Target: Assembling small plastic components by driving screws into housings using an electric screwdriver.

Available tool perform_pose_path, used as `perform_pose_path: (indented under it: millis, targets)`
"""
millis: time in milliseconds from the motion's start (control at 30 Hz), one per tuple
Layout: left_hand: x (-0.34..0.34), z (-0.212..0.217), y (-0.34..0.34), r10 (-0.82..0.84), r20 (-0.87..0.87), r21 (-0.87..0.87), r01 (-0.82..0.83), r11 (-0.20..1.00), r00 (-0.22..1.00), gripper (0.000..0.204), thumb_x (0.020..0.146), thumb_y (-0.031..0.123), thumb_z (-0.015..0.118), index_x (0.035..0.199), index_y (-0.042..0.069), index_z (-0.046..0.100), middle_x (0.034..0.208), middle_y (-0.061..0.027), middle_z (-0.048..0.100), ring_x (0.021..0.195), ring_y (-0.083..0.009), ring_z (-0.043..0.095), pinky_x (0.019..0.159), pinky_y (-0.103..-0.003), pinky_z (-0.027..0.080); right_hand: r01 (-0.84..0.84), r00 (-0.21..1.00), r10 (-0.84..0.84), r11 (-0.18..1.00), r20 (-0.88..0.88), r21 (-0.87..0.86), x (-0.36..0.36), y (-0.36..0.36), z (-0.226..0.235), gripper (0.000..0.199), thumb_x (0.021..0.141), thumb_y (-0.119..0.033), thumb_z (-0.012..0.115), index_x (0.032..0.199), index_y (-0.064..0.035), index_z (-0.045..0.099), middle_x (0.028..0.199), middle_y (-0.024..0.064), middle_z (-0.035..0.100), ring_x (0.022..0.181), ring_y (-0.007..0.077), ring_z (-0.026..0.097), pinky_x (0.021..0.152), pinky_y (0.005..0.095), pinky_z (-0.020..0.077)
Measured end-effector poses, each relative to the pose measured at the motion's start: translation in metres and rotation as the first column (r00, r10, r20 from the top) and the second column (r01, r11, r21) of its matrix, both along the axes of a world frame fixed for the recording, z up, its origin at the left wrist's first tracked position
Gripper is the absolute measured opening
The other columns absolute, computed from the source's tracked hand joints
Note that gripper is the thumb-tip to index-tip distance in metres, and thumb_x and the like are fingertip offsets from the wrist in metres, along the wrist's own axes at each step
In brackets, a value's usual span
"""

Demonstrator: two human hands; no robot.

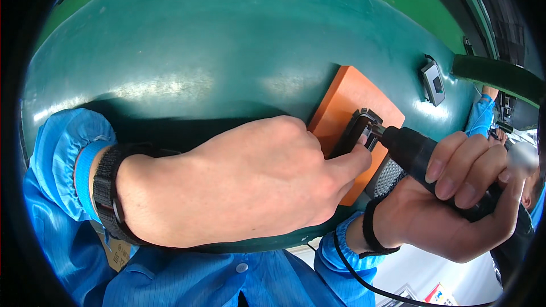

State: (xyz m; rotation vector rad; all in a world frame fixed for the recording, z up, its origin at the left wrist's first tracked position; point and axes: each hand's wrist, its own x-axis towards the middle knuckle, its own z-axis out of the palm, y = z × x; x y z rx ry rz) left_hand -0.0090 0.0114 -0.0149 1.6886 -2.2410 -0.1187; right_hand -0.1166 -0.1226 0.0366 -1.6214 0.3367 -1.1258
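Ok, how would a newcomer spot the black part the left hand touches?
Right of centre on the green table is an orange block. Over it, touched by the left hand, is the elongated black part, at which the black tool in the right hand points. Unlike the grey-faced device farther right, it shows against orange.

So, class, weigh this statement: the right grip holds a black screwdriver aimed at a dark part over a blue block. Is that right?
Not quite: the block is orange, not blue, as the head view shows. The right grip does hold a black screwdriver, aimed at the dark part over that block.
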Motion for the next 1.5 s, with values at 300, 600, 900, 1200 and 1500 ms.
perform_pose_path:
  millis: [300,600,900,1200,1500]
  targets:
    - [0.002,-0.001,0.001,-0.051,-0.009,0.080,0.051,0.995,0.999,0.034,0.079,0.017,0.064,0.108,0.003,0.073,0.125,-0.0113,0.064,0.052,-0.0116,0.058,0.055,-0.025,0.047,-0.027,0.999,0.026,0.999,-0.039,-0.036,0.007,0.006,-0.006,0.025,0.097,-0.021,0.043,0.075,-0.0111,0.041,0.059,-0.0009,0.032,0.047,0.0103,0.031,0.048,0.0273,0.0304]
    - [0.028,0.004,-0.011,-0.176,-0.142,0.100,0.191,0.976,0.974,0.033,0.080,0.016,0.066,0.107,-0.001,0.067,0.134,-0.0161,0.060,0.082,-0.0230,0.070,0.074,-0.033,0.057,0.010,0.966,-0.036,0.995,0.255,0.103,-0.031,-0.009,0.005,0.023,0.101,-0.021,0.040,0.081,-0.0102,0.036,0.058,0.0016,0.038,0.044,0.0120,0.035,0.039,0.0274,0.0345]
    - [0.038,0.043,-0.031,0.239,-0.902,0.300,0.123,0.946,0.361,0.025,0.094,0.018,0.073,0.108,-0.002,0.075,0.091,-0.0075,0.076,0.077,-0.0159,0.067,0.074,-0.029,0.052,0.086,0.913,-0.060,0.995,0.404,-0.045,-0.114,-0.001,0.047,0.017,0.098,-0.014,0.049,0.086,-0.0083,0.038,0.059,-0.0002,0.035,0.045,0.0088,0.033,0.044,0.0226,0.0337]
    - [0.087,0.035,-0.091,0.143,-0.074,-0.432,-0.161,0.887,0.987,0.007,0.079,0.007,0.065,0.076,0.003,0.069,0.082,-0.0136,0.070,0.073,-0.0309,0.068,0.073,-0.039,0.052,-0.018,0.857,0.014,1.000,0.515,0.003,-0.109,0.017,0.049,0.018,0.102,-0.012,0.041,0.086,-0.0096,0.033,0.057,0.0061,0.038,0.044,0.0147,0.037,0.041,0.0282,0.0395]
    - [0.136,-0.032,-0.139,0.355,0.210,-0.381,-0.258,0.888,0.911,0.009,0.075,0.017,0.065,0.071,0.010,0.069,0.073,-0.0083,0.068,0.073,-0.0265,0.068,0.075,-0.038,0.052,-0.053,0.904,0.074,0.997,0.422,-0.061,-0.099,0.049,0.045,0.009,0.106,-0.014,0.040,0.098,-0.0090,0.038,0.058,0.0035,0.037,0.044,0.0130,0.034,0.041,0.0258,0.0365]
